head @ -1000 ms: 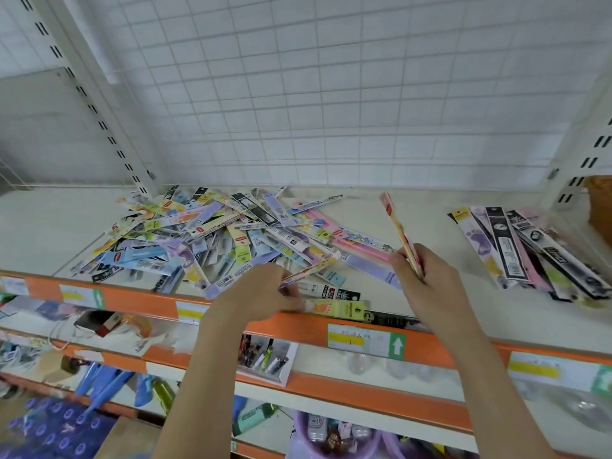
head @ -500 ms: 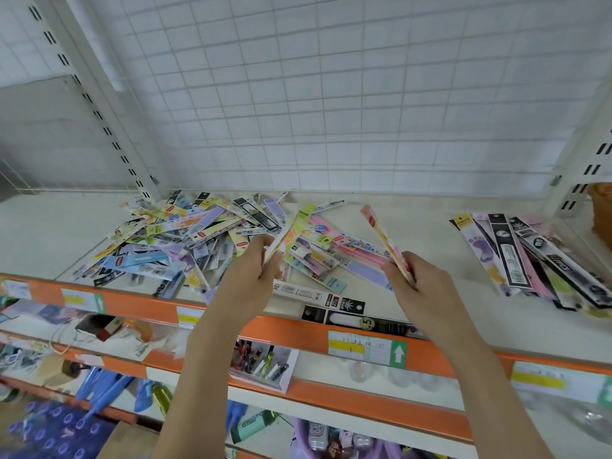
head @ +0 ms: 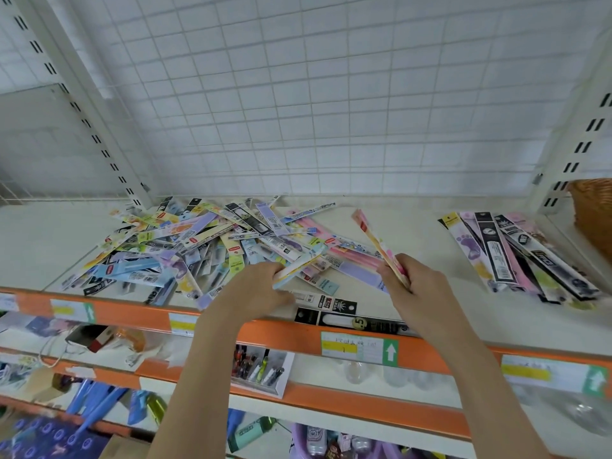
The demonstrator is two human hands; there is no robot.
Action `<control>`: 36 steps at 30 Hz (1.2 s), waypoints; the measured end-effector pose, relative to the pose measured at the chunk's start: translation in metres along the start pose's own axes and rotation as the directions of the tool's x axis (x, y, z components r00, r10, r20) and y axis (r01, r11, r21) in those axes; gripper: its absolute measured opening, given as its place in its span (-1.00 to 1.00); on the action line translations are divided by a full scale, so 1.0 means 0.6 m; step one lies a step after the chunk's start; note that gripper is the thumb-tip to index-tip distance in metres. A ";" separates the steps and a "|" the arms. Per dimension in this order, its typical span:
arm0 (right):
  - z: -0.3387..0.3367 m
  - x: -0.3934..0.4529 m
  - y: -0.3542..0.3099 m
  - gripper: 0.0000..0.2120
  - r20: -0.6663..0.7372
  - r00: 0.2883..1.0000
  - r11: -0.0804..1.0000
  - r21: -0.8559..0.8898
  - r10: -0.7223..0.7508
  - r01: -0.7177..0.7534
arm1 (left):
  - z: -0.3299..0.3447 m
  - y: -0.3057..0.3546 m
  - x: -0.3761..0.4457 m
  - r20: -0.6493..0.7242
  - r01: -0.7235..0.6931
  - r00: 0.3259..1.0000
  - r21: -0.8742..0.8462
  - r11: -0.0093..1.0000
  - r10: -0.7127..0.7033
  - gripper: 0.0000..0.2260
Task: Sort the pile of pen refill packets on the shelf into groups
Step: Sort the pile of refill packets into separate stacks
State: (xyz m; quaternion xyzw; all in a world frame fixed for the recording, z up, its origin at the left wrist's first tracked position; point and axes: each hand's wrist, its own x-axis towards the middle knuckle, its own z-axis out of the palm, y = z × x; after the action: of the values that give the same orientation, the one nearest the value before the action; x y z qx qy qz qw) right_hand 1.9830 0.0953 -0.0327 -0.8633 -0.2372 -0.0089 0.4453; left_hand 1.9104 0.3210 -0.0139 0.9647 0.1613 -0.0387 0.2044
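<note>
A person's 2 bare hands work over a pale, smooth shelf (head: 414, 226) edged with an orange metal strip (head: 271, 336). The left hand (head: 255, 289) has its fingers (head: 281, 271) pressed together around a long, flat, glossy packet (head: 303, 265) in pastel yellow and blue, which angles up and to the right just above the near edge of the pile. The right hand (head: 414, 286) clamps its fingers (head: 392, 271) on a thin bunch of pink-and-yellow packets (head: 377, 246), held edge-on and tilted up toward the left.

The pile of pen refill packets (head: 185, 250) sprawls across the left half of the shelf, narrow plastic strips overlapping at every angle in lilac, blue, yellow, pink and black. A sorted group (head: 516, 256) lies well apart on the right side of the shelf, fanned out, with black, pink and white strips side by side. A black packet (head: 351, 321) lies flat along the front edge between the 2 hands.

Behind the shelf stands a white wire grid (head: 314, 94), flanked by slotted metal uprights (head: 82, 104). A woven basket (head: 592, 213) shows at the right edge. Paper price labels (head: 359, 351) with green arrows stick to the orange strip.
</note>
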 end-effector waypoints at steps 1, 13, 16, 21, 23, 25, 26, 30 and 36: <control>-0.001 0.000 0.001 -0.63 0.001 1.000 1.000 -0.007 0.003 -0.003 | 0.000 -0.001 0.001 0.038 0.006 0.999 -0.005 1.000 -0.006 -0.73; -0.014 -0.004 0.000 -0.83 0.172 0.985 0.993 -0.115 0.013 0.007 | -0.019 -0.005 0.003 -0.201 -0.024 0.979 0.050 0.998 0.034 -0.83; -0.016 -0.001 0.000 -0.86 0.320 0.945 0.989 -0.149 0.074 -0.027 | -0.019 -0.010 -0.017 -0.368 -0.005 0.930 0.014 1.000 0.010 -0.86; -0.013 0.008 -0.006 -0.80 0.484 0.868 0.973 -0.230 0.113 0.002 | 0.001 -0.026 -0.054 -0.486 0.024 0.872 -0.081 0.996 -0.060 -0.89; -0.012 0.014 -0.009 -0.85 0.530 0.841 0.956 -0.287 0.109 0.057 | 0.006 -0.028 -0.060 -0.502 0.040 0.861 -0.085 0.996 -0.078 -0.88; -0.008 0.017 -0.010 -0.81 0.554 0.825 0.942 -0.322 0.106 0.095 | 0.008 -0.029 -0.063 -0.514 0.046 0.852 -0.125 0.991 -0.104 -0.90; -0.006 0.020 -0.011 -0.79 0.553 0.828 0.939 -0.328 0.099 0.107 | 0.009 -0.029 -0.064 -0.514 0.037 0.850 -0.159 0.987 -0.115 -0.90; -0.007 0.030 -0.016 -0.75 0.457 0.887 0.944 -0.316 0.067 0.091 | 0.005 -0.023 -0.074 -0.534 -0.024 0.834 -0.290 0.957 -0.141 -0.86; -0.005 0.051 -0.020 -0.80 0.313 0.949 0.969 -0.243 0.032 0.047 | -0.012 -0.018 -0.095 -0.521 0.012 0.797 -0.494 0.869 -0.307 -0.75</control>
State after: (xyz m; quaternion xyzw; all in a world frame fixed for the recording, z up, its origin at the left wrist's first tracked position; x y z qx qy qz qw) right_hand 2.0056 0.1110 -0.0147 -0.9015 -0.3055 0.0973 0.2908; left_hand 1.8531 0.3162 -0.0034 0.8332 0.3036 0.2816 0.3666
